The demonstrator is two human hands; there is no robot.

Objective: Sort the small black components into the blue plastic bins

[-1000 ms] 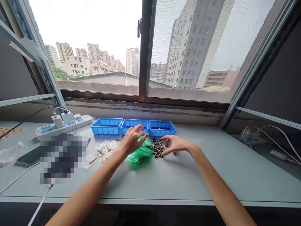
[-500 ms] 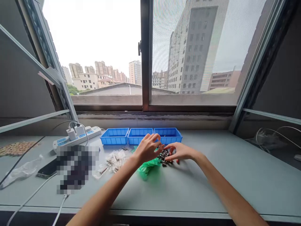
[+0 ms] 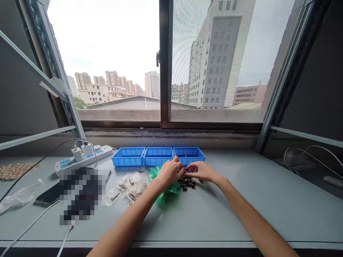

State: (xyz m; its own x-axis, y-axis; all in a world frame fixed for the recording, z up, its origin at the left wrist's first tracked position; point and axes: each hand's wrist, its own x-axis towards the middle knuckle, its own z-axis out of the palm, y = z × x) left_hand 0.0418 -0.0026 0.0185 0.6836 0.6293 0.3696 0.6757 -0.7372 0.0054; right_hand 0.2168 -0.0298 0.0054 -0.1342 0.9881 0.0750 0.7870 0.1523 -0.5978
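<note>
In the head view, the left hand (image 3: 169, 173) and the right hand (image 3: 201, 170) are close together with fingers curled, over the far edge of a pile of small dark parts (image 3: 188, 182) on the grey table (image 3: 268, 189); whether either one grips a part I cannot tell. The pile lies beside the green plastic bags (image 3: 171, 190), in front of three blue bins (image 3: 158, 161), with clear packets (image 3: 130, 187) farther left.

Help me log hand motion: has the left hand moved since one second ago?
Yes: judged against the row of blue trays, the left hand has shifted rightward, closer to the right hand.
</note>
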